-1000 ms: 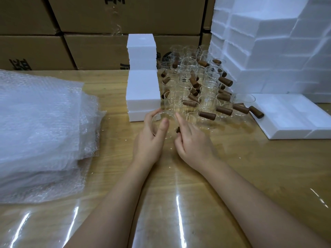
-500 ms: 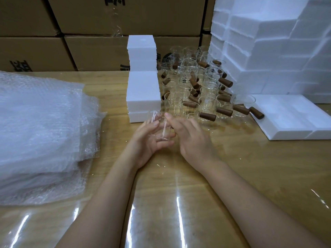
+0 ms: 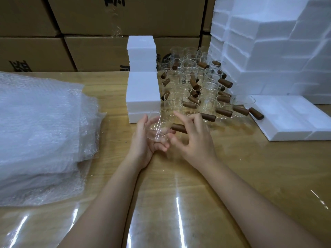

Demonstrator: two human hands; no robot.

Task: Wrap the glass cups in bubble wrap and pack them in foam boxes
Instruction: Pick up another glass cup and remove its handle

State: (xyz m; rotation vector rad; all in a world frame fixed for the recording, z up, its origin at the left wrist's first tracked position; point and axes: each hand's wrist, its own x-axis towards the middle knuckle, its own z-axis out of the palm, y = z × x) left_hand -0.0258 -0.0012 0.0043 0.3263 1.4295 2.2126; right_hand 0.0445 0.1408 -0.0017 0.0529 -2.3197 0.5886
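— Which step is going on?
— Taking one glass cup point(image 3: 157, 130) for wrapping. The left hand point(image 3: 143, 140) is curling round it, tipped sideways, just in front of the other cups point(image 3: 189, 83).
— And the right hand point(image 3: 195, 144)?
— Its fingers point(image 3: 192, 120) are lying over the wooden handle point(image 3: 179, 127). Whether they are pinching it or only touching, I cannot tell, as clear glass is hiding the edges.
— Next?
— Probably carrying it left to the bubble wrap point(image 3: 41, 131) and freeing a single sheet.
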